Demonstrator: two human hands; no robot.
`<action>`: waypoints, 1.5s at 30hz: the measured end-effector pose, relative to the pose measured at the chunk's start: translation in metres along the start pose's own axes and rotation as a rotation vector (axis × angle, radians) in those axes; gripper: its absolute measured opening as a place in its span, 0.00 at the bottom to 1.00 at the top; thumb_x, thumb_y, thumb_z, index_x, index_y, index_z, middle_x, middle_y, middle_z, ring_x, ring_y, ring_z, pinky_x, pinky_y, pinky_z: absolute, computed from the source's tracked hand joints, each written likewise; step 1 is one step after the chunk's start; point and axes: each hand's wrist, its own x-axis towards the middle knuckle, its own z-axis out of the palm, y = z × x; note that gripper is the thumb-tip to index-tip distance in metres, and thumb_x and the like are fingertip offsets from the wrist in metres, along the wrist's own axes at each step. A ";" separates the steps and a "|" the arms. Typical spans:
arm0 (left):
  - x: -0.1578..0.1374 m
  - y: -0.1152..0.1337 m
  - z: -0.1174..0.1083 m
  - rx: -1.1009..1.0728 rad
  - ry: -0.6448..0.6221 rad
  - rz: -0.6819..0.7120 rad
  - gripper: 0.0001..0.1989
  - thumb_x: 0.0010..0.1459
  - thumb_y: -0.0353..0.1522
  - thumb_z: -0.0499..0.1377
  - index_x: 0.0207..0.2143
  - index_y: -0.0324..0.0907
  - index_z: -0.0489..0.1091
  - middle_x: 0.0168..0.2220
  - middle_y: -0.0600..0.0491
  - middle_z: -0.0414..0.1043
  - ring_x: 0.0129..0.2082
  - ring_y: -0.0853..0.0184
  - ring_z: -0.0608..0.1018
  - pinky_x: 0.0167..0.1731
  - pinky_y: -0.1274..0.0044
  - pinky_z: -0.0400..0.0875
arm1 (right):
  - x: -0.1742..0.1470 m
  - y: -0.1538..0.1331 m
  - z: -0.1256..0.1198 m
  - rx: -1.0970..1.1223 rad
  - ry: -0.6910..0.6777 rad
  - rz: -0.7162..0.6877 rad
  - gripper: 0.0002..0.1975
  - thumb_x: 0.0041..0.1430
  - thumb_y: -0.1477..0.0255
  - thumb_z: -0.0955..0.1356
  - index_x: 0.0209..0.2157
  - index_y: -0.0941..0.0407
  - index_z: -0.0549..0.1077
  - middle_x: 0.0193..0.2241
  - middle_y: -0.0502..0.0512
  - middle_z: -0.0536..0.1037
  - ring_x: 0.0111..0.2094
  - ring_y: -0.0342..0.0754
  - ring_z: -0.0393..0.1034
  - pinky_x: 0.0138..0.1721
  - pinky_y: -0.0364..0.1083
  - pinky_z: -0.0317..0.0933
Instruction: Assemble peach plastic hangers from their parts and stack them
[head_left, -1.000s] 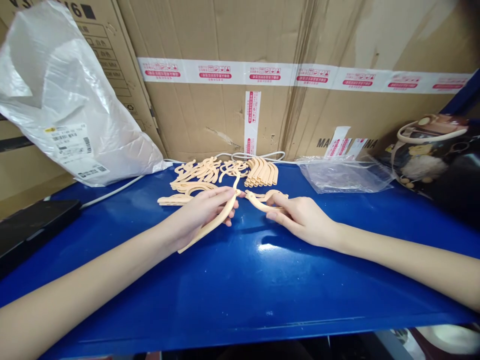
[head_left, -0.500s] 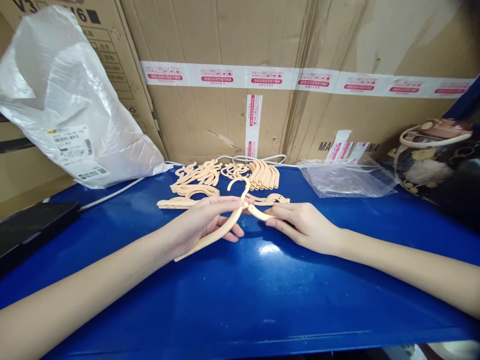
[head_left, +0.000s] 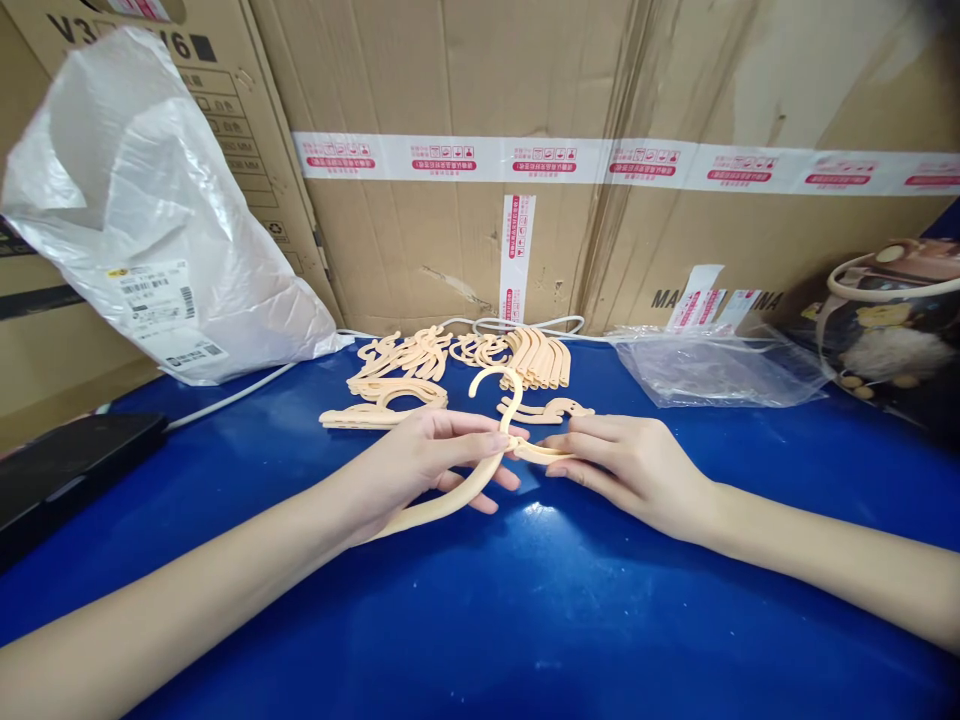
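My left hand (head_left: 412, 455) pinches a cream plastic clothes hanger (head_left: 457, 497) at its centre joint, thumb on top and the lower fingers spread behind. Its curved hook (head_left: 495, 372) points up, and one long arm slants down to the left under my wrist. Between the thumb and fingers of my right hand (head_left: 641, 465) is a curved hanger arm (head_left: 541, 455) of the same colour. The tip of that arm meets the joint at my left fingertips; whether it is locked in cannot be made out. My right hand hides its other end.
Behind my hands lie piled hanger hooks (head_left: 409, 352), stacked hanger arms (head_left: 540, 355) and folded hangers (head_left: 382, 408) on the blue table (head_left: 480, 620). A white plastic parcel bag (head_left: 165, 220) leans at left near a black device (head_left: 90, 465). A clear bag (head_left: 720, 365) lies right; cardboard (head_left: 427, 80) stands behind.
The hanger arm in my right hand has turned to lie flatter at the joint. The hook has tilted slightly to the right, and the whole view has shifted a little.
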 end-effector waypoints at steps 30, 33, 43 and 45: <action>-0.001 0.000 -0.004 0.036 -0.090 -0.011 0.07 0.58 0.32 0.61 0.35 0.39 0.79 0.25 0.51 0.76 0.24 0.72 0.75 0.22 0.84 0.73 | -0.003 -0.005 -0.001 -0.146 0.019 -0.154 0.18 0.69 0.65 0.58 0.43 0.57 0.76 0.21 0.48 0.67 0.22 0.40 0.64 0.24 0.41 0.52; -0.001 0.000 -0.002 0.048 -0.057 -0.008 0.07 0.56 0.32 0.62 0.33 0.37 0.78 0.25 0.51 0.75 0.27 0.70 0.76 0.23 0.83 0.74 | -0.003 -0.006 -0.002 -0.148 0.020 -0.150 0.18 0.70 0.65 0.57 0.45 0.57 0.75 0.21 0.47 0.68 0.22 0.40 0.64 0.24 0.41 0.52; 0.000 0.000 -0.002 0.137 -0.064 0.046 0.10 0.59 0.32 0.60 0.41 0.37 0.76 0.25 0.53 0.76 0.25 0.72 0.76 0.25 0.82 0.74 | -0.002 -0.007 -0.001 -0.137 -0.022 -0.114 0.19 0.70 0.65 0.57 0.44 0.58 0.75 0.22 0.49 0.72 0.23 0.41 0.69 0.23 0.42 0.52; 0.000 0.000 -0.001 0.161 -0.058 0.053 0.10 0.59 0.32 0.60 0.41 0.37 0.76 0.24 0.53 0.76 0.24 0.73 0.76 0.25 0.82 0.73 | -0.002 -0.008 -0.001 -0.116 -0.029 -0.102 0.18 0.70 0.65 0.57 0.43 0.58 0.75 0.23 0.49 0.73 0.23 0.41 0.69 0.23 0.42 0.52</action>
